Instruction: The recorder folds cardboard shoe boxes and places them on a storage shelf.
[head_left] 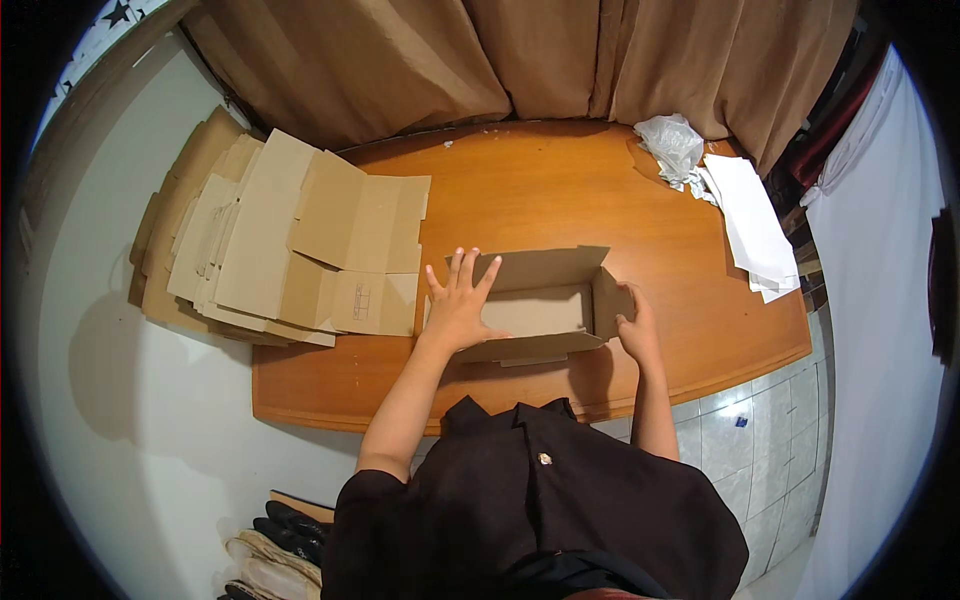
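An open-topped cardboard box (540, 305) stands in front of me on the wooden table, its long walls upright and its inside bare. My left hand (462, 308) lies over the box's left end, fingers spread wide and the thumb reaching toward the near wall. That hand hides most of the left end wall. At the other end, my right hand (638, 322) holds the right end panel (608, 303), with the thumb and fingers bent round its outer edge.
Flattened cardboard sheets (260, 230) are stacked at the table's left side by the wall. A crumpled clear plastic bag (672, 145) and white paper sheets (752, 225) lie at the far right. A brown curtain (400, 65) hangs behind the wooden table (510, 185). Shoes (290, 530) sit at the lower left.
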